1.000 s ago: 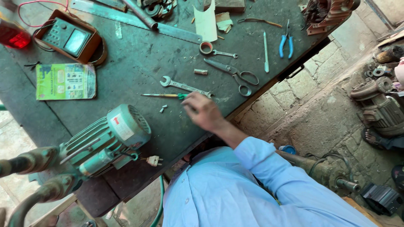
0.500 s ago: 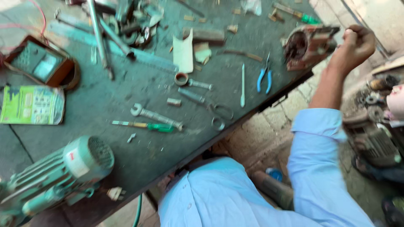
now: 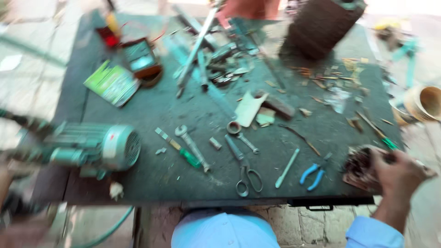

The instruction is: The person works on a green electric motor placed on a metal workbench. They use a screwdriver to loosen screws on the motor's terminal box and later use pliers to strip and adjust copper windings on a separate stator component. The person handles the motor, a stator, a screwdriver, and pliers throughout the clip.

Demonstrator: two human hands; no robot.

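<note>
Since earlier, right hand [image 3: 398, 174] dropped onto the motor part [image 3: 363, 167], gripping; I'd keep it steady. Left hand unseen.

Dark green worktable [image 3: 151, 115] on a pale paved floor [image 3: 27, 50], daylight-lit.

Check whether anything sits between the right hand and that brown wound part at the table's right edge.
Nothing visible does. The right hand already rests on the brown wound part, fingers over its top. The blue-handled pliers lie apart, to its left. The picture is blurred, so the grip itself is unclear.
</note>
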